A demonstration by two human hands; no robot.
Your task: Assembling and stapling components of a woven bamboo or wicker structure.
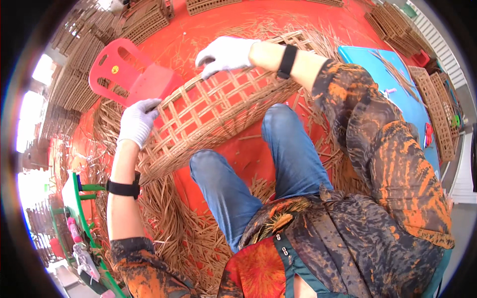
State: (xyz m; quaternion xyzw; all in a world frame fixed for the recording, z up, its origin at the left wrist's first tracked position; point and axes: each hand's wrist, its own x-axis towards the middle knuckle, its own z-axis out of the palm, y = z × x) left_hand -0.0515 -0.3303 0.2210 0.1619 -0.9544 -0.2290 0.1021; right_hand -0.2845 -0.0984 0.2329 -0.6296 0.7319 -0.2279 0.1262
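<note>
A long, open-lattice basket (pixel 218 121) woven from tan strips lies tilted across my knees, running from lower left to upper right. My left hand (pixel 136 121), in a white knit glove, grips its left end near the corner, with the fingertips over the top edge. At the far long rim is my right hand (pixel 226 53), gloved too. Its fingers curl over that rim and the thumb bends down against the weave. Whether a loose strip is pinched between them cannot be made out.
A small red plastic chair (pixel 134 72) stands beyond the basket. Loose strips (pixel 174 213) lie heaped at left on the red floor. At right is a blue table (pixel 382 74) with strips on it. Finished lattice pieces (pixel 72 74) are stacked at far left; a green frame (pixel 92 233) stands lower left.
</note>
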